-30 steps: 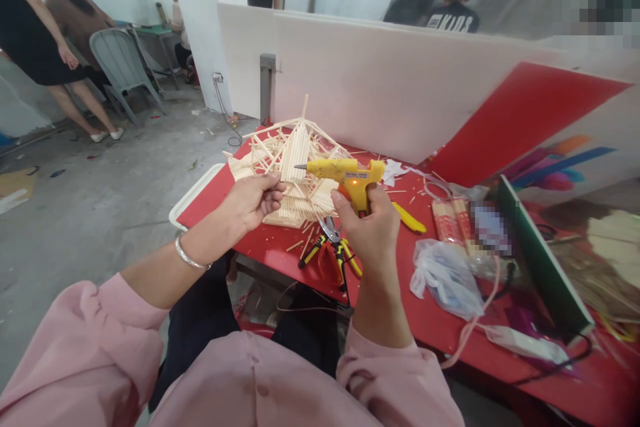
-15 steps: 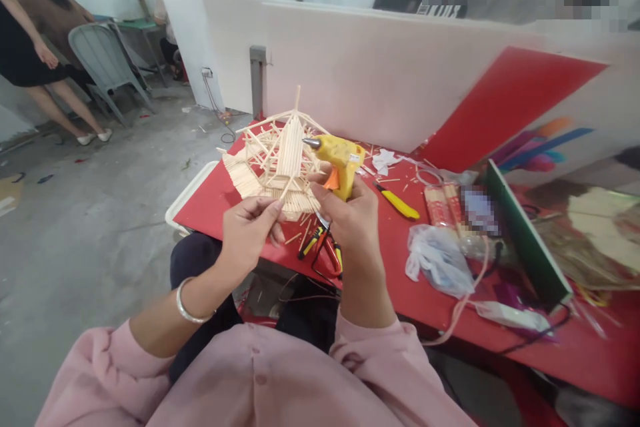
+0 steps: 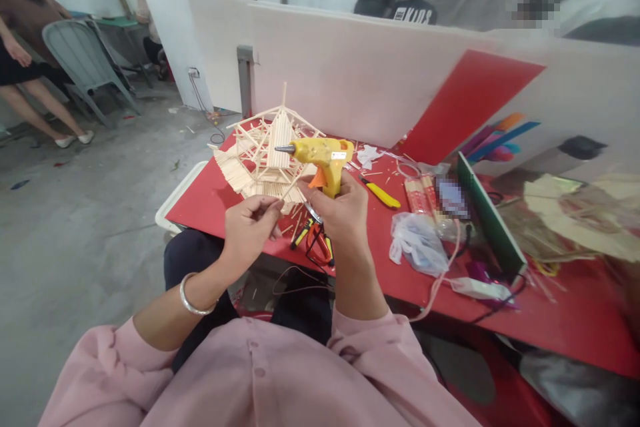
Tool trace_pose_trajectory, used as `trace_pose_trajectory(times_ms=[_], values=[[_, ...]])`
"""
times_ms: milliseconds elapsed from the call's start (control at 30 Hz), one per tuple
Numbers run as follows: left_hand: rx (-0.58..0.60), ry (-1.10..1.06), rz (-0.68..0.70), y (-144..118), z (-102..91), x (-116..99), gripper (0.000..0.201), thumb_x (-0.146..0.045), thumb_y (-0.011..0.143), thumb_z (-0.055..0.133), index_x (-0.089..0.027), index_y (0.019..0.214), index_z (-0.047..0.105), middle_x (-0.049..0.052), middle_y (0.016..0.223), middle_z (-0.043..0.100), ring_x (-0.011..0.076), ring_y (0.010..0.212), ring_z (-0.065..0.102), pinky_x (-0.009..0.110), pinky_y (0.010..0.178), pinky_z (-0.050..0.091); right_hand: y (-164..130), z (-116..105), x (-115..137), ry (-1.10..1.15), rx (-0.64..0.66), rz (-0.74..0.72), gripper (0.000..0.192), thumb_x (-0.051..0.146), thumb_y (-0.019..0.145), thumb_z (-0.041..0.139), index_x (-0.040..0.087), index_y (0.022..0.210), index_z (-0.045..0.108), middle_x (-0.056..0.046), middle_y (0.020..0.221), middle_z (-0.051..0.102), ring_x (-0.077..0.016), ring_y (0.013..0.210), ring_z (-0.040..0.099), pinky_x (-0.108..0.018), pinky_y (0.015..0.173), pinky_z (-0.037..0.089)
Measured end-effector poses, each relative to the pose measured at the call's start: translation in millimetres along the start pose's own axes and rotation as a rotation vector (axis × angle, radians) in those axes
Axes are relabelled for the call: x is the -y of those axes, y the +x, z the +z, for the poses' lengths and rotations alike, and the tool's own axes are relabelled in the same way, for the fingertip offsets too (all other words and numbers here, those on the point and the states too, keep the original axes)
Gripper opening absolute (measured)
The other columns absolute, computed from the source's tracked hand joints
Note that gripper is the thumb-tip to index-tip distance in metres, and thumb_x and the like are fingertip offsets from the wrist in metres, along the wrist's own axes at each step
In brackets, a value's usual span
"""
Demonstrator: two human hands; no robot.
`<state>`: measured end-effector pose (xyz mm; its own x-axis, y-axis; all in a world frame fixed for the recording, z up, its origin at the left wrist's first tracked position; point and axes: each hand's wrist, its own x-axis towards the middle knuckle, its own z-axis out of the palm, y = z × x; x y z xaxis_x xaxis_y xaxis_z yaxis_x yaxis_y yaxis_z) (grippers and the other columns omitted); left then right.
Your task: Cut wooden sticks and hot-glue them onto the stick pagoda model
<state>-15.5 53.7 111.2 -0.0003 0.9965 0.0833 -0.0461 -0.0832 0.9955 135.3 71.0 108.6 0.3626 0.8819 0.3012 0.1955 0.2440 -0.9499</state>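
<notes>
Here, in the head view, we saw a seated person in pink sleeves at work over a red table (image 3: 200, 208). The left hand (image 3: 250, 225), a silver bangle (image 3: 193, 298) on its wrist, had thumb and fingertips drawn together in a pinch on the lower end of a thin stick (image 3: 287, 191). The stick slanted up and away from the hand towards the model. The right hand (image 3: 339, 212) was wrapped round the grip of a yellow glue gun (image 3: 320, 155), held just beside the left hand, with a finger near the orange trigger. Its metal nozzle pointed leftwards, across the front of a stick model (image 3: 260, 159).

That model, a peaked frame of pale sticks, stood on the table just beyond both hands; we could not tell whether the nozzle touched it. Under the right hand lay a pair of pliers (image 3: 314, 241) with red and yellow handles. Beyond that hand to its right lay a yellow knife (image 3: 381, 194). Farther right were packets of sticks (image 3: 419, 192), a crumpled plastic bag (image 3: 417, 250) and a green-edged board (image 3: 487, 217). Other people stood and sat well apart, behind the white partition and across the floor to the left.

We judged the step in hand to be gluing, with one loose stick offered up and the gun brought close. Such a move called for a small bead of glue, a steady nozzle and fingers kept clear of the hot tip.
</notes>
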Motion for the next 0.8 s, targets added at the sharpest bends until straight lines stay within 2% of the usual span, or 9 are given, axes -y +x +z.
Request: trace_pose_trajectory(times_ms=[233, 433, 633, 733, 800], values=[[0.022, 0.007, 0.001, -6, -5.9, -6, 0.006, -0.018, 0.077, 0.068, -0.019, 0.071, 0.069, -0.005, 0.045, 0.060, 0.0075, 0.037, 0.054, 0.016, 0.044, 0.046, -3, 2, 7, -0.050, -0.076, -0.055, 0.016, 0.025, 0.065, 0.068, 0.021, 0.071, 0.053, 0.009, 0.057, 0.043, -0.0062, 0.050, 0.035, -0.023, 0.046, 0.029], [0.086, -0.167, -0.071, -1, -7.1, -1, 0.013, -0.026, 0.074, 0.073, -0.015, 0.070, 0.067, -0.001, 0.056, 0.065, 0.0072, 0.036, 0.054, 0.018, 0.038, 0.044, 7, -14, 12, -0.067, -0.197, -0.072, 0.013, 0.026, 0.067, 0.065, 0.020, 0.075, 0.058, 0.008, 0.057, 0.042, -0.0068, 0.049, 0.035, -0.024, 0.045, 0.028], [0.009, -0.452, -0.264, 36, -11.6, -13, 0.011, -0.019, 0.079, 0.067, -0.011, 0.072, 0.066, -0.002, 0.054, 0.062, 0.0044, 0.036, 0.050, 0.014, 0.033, 0.039, 23, -35, 22, -0.199, -0.113, -0.097, 0.015, 0.029, 0.068, 0.062, 0.020, 0.080, 0.059, 0.006, 0.060, 0.044, -0.0079, 0.050, 0.036, -0.024, 0.045, 0.030], [0.000, -0.503, -0.342, 57, -13.1, -19, 0.009, -0.012, 0.080, 0.064, -0.010, 0.071, 0.064, -0.001, 0.054, 0.061, 0.0030, 0.038, 0.050, 0.012, 0.035, 0.040, 35, -41, 30, -0.205, -0.002, -0.181, 0.015, 0.032, 0.074, 0.058, 0.020, 0.084, 0.059, 0.004, 0.065, 0.047, -0.0096, 0.054, 0.040, -0.026, 0.049, 0.033], [0.003, -0.488, -0.357, 64, -12.3, -20, 0.011, -0.010, 0.080, 0.063, -0.010, 0.070, 0.063, -0.001, 0.053, 0.060, 0.0036, 0.038, 0.050, 0.013, 0.036, 0.041, 41, -40, 34, -0.283, 0.024, -0.224, 0.019, 0.038, 0.076, 0.061, 0.021, 0.084, 0.059, 0.004, 0.063, 0.046, -0.0103, 0.055, 0.040, -0.027, 0.051, 0.034]])
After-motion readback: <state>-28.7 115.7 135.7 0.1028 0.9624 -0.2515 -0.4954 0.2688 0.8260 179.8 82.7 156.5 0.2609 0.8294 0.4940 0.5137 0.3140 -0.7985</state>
